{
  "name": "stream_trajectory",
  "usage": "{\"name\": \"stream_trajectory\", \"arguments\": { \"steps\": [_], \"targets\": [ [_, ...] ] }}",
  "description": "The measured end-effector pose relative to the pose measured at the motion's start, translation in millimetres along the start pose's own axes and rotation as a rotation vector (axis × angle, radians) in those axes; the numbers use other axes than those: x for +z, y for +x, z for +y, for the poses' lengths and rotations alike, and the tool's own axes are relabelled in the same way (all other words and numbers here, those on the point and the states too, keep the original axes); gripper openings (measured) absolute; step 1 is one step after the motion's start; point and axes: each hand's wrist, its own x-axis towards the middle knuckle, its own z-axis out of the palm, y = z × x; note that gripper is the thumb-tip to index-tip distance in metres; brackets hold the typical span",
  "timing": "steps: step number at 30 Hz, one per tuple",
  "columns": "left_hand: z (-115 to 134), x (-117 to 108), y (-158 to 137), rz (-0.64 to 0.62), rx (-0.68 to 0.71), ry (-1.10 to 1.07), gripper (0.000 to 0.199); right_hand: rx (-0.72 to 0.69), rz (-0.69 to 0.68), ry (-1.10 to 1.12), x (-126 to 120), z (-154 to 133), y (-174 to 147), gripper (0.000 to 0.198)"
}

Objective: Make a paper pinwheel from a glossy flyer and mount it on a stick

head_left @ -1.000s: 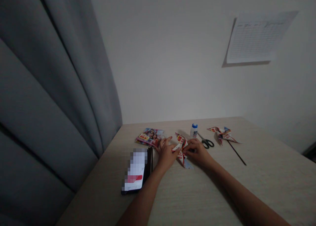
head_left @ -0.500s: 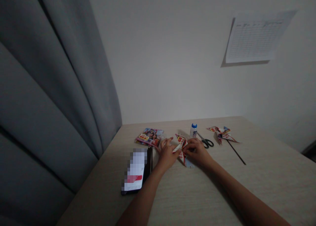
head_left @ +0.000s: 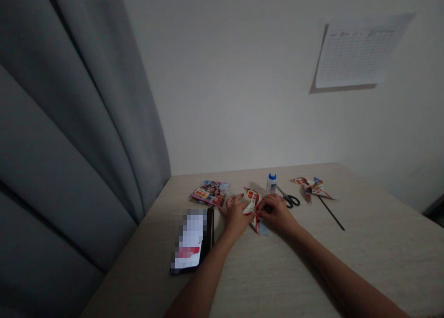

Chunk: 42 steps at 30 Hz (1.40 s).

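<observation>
A folded paper pinwheel (head_left: 250,194), printed in white, yellow and red, lies on the table between my hands. My left hand (head_left: 237,215) holds it from the left, thumb at its middle and the other fingers bent and somewhat apart. From the right, my right hand (head_left: 276,211) pinches at the pinwheel's centre; whether something small is between those fingertips is hidden. Just behind my right hand stand a white glue bottle (head_left: 271,184) with a blue cap and a pair of scissors (head_left: 293,201) with dark handles, lying flat.
A second pinwheel (head_left: 314,189) on a dark stick (head_left: 331,212) lies at the right. Left of my hands are a stack of printed leaflets (head_left: 210,192), a lit phone (head_left: 190,239) and dark sticks (head_left: 211,227). A wall and a grey curtain (head_left: 104,100) border the table.
The pinwheel has tilted slightly to the left between my hands. My right fingertips have shifted a little at its centre. Both hands stay on it.
</observation>
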Motion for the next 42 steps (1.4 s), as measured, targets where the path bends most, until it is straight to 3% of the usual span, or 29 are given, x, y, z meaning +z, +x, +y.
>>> {"name": "stream_trajectory", "arguments": {
  "steps": [6,13,20,31,42],
  "targets": [
    [4,-2,1,-0.011,-0.015,-0.012,0.023,0.073,0.063,0.014,2,0,-1,0.028],
    [4,-3,0,-0.032,-0.012,-0.031,0.02,0.096,-0.057,0.049,1,4,3,0.067],
    [4,-6,0,-0.075,-0.02,0.021,0.022,0.163,-0.039,0.054,0,1,4,0.067],
    [9,-11,0,-0.094,-0.025,0.028,0.013,0.187,-0.008,0.136,-1,-3,4,0.063],
    [12,-12,0,-0.122,-0.044,0.002,0.016,0.191,0.002,0.121,4,4,7,0.06]
  ]
}}
